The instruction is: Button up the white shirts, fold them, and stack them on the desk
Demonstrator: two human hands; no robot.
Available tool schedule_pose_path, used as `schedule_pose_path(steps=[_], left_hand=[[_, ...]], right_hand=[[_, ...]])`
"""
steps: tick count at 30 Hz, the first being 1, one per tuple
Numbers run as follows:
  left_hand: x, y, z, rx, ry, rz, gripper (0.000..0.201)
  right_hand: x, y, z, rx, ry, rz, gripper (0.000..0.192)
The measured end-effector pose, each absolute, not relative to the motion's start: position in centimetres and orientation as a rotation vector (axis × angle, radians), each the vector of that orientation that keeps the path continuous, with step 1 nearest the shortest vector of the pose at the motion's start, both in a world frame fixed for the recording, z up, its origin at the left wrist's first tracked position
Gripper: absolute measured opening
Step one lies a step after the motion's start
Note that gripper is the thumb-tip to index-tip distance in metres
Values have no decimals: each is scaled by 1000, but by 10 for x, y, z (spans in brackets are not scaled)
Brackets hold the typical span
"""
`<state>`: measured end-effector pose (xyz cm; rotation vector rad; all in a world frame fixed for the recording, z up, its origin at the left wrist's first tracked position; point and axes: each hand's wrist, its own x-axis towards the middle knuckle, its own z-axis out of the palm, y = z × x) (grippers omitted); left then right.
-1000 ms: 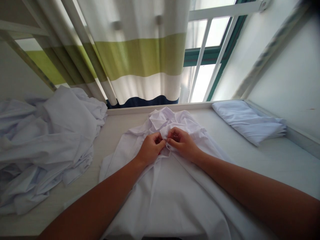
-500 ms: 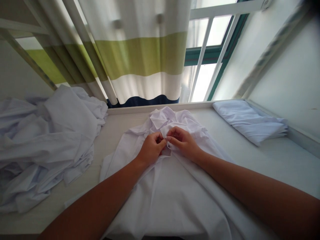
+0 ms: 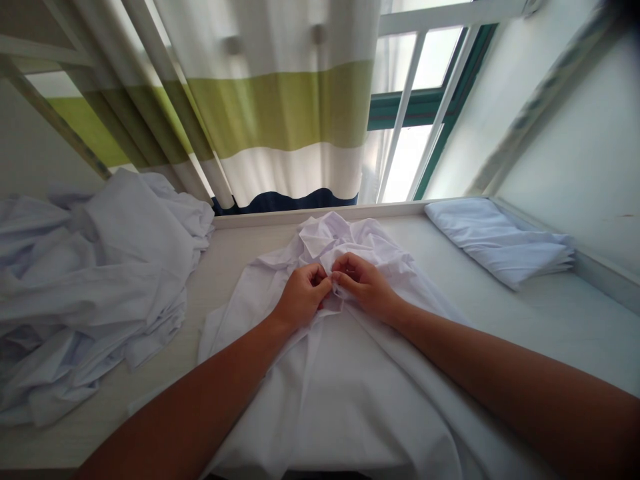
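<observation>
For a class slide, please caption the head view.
Left hand and right hand pinch rumpled white cloth between a crumpled white fabric heap and folded white fabric.

At the centre of the frame I cannot make out what part of the white cloth (image 3: 345, 387) the left hand (image 3: 301, 298) and right hand (image 3: 365, 287) pinch, because they cover it. The bottom edge crops a dark shape (image 3: 325, 476) I cannot identify; the left edge cuts my view of the heaped fabric (image 3: 135, 233), the top edge the curtain (image 3: 280, 110).
</observation>
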<state>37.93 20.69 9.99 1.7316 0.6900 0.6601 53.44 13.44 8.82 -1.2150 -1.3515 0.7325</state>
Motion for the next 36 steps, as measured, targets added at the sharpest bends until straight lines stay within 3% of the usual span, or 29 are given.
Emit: schedule_pose_path(steps=[36], left_hand=[[381,212,102,1572,677,570,27]], right_hand=[[541,140,88,-1221,-1258,784,23]])
